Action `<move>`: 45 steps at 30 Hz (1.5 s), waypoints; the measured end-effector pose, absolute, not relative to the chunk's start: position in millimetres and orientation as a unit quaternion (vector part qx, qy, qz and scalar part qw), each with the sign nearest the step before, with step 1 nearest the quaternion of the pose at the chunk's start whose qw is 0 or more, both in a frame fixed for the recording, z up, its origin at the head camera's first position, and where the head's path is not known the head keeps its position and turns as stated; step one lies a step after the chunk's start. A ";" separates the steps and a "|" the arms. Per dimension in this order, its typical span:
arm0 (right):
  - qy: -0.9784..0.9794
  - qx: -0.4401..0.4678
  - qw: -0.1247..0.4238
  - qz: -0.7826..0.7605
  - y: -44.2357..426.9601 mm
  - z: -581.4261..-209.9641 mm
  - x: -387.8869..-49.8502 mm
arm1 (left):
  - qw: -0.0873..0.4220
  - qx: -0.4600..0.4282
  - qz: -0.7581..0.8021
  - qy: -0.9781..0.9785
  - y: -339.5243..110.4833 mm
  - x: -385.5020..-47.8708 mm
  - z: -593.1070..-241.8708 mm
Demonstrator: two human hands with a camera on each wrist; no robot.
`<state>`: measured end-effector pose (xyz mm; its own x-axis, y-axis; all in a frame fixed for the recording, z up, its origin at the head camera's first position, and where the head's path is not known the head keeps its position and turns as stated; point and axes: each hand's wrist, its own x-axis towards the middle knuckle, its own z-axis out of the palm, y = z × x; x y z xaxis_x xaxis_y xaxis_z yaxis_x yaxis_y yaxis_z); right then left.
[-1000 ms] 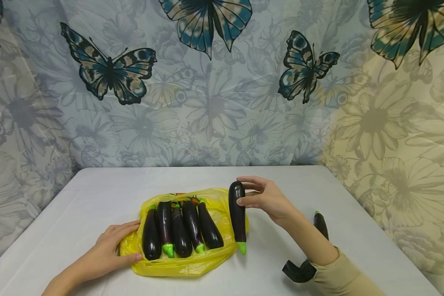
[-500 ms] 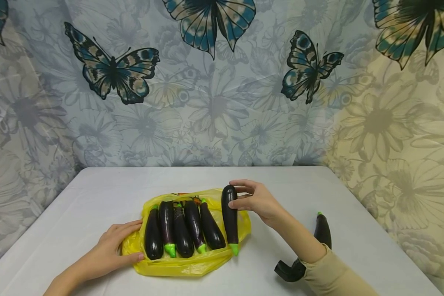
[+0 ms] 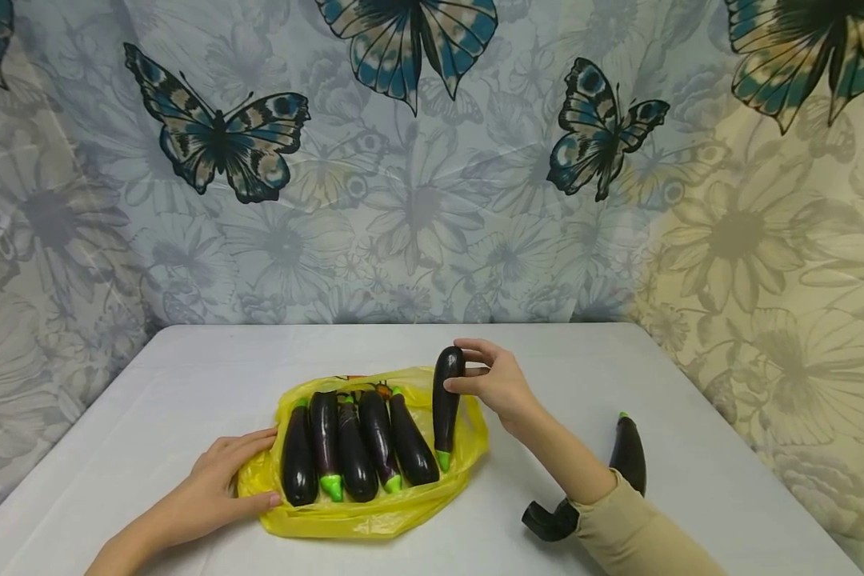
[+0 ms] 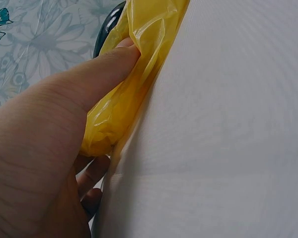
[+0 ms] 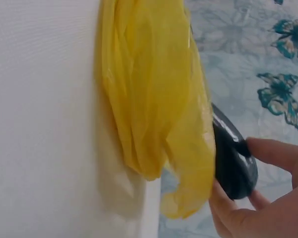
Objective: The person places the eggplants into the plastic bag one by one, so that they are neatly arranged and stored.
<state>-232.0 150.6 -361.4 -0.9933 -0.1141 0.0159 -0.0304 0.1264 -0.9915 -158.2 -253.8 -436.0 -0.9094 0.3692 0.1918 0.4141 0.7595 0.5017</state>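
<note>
My right hand pinches a glossy dark eggplant near its rounded upper end, with the green tip pointing down. It is held over the right part of a yellow plastic bag. Several eggplants lie side by side in the bag, among them one with a green tip toward me. With thumb and fingers, my left hand holds the bag's left end. In the left wrist view the thumb presses on the yellow plastic. The right wrist view shows the held eggplant partly hidden behind the bag.
Another eggplant lies on the white table at the right, partly covered by my right sleeve. A black curved piece sticks out beside that forearm. Behind the table hangs a butterfly-patterned cloth.
My right hand has carried the eggplant left, from the bag's right edge to above its right part, then raised it slightly. The left hand keeps its place on the bag.
</note>
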 end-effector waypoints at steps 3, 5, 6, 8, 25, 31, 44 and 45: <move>0.758 -0.051 0.040 -0.649 148.9 -364.2 -232.2 | 0.037 -0.208 -0.276 -0.938 -253.9 -158.7 -435.7; 0.759 -0.058 0.053 -0.647 147.7 -365.7 -232.3 | 0.034 -0.206 -0.277 -0.938 -254.2 -159.2 -435.2; 0.760 -0.063 0.058 -0.645 146.9 -366.1 -232.3 | 0.033 -0.206 -0.277 -0.938 -254.3 -159.5 -435.0; 0.761 -0.067 0.066 -0.642 145.5 -366.7 -232.3 | 0.031 -0.204 -0.277 -0.938 -254.6 -159.9 -434.9; 0.790 -0.087 0.131 -0.593 140.9 -378.8 -245.9 | 0.041 -0.212 -0.275 -0.937 -254.2 -159.9 -438.6; 0.801 -0.077 0.139 -0.577 141.0 -385.5 -249.9 | 0.041 -0.211 -0.274 -0.937 -254.0 -159.9 -439.0; 0.783 -0.078 0.157 -0.597 142.9 -385.7 -250.7 | 0.040 -0.209 -0.273 -0.938 -253.7 -158.7 -436.9; 0.777 -0.078 0.162 -0.603 143.4 -385.1 -250.4 | 0.040 -0.209 -0.274 -0.938 -253.8 -158.5 -436.8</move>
<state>-250.4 143.4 -385.1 -0.9355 -0.3166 -0.1571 0.0733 0.2610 -0.9626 -158.5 -253.8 -436.8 -0.9092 0.3707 0.1896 0.4145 0.7627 0.4965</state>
